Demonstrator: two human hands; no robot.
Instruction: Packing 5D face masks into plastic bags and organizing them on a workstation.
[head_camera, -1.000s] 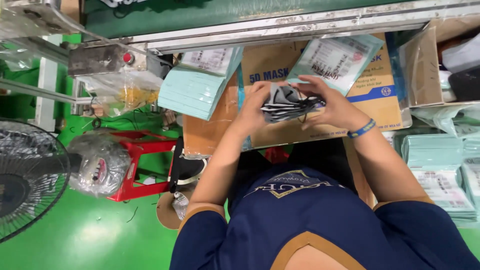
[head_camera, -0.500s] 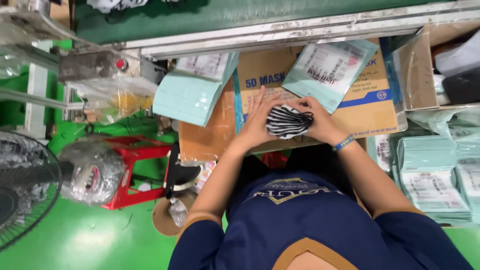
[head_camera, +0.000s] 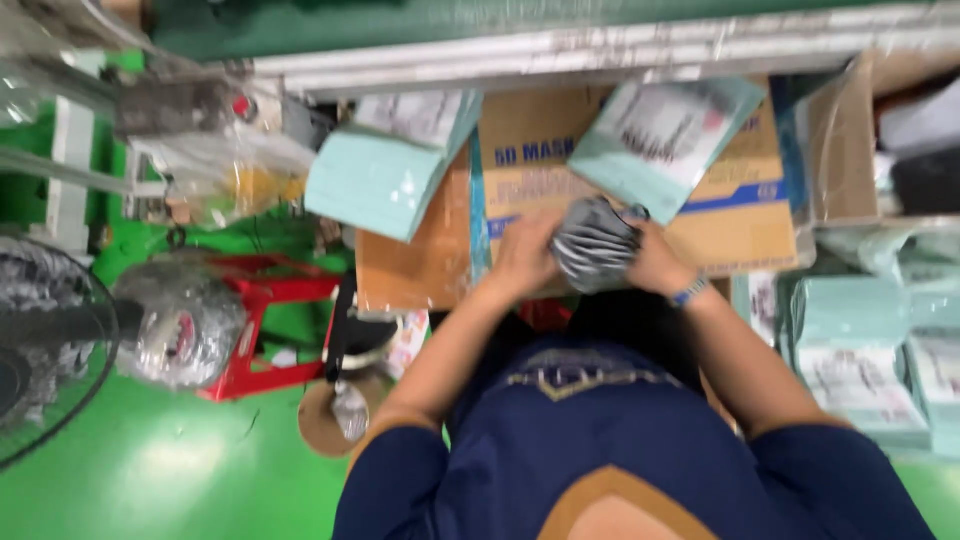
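Observation:
Both my hands hold a bundle of dark grey and white striped face masks (head_camera: 594, 243) in front of my chest, above a brown cardboard box (head_camera: 745, 215). My left hand (head_camera: 522, 258) clasps the bundle's left side. My right hand (head_camera: 655, 265), with a blue band at the wrist, presses its right side. The picture is blurred, so single masks cannot be told apart. My navy shirt with tan trim fills the lower middle of the view.
Pale teal packets lie on the box, one at left (head_camera: 385, 175) and one at top right (head_camera: 665, 130). More teal packets are stacked at right (head_camera: 860, 345). A fan (head_camera: 40, 350), a clear plastic bag (head_camera: 180, 325) and a red stool (head_camera: 275, 320) stand on the green floor at left.
The loose, spread masks have been gathered into a tight bundle between both hands. The view has shifted slightly and become blurred.

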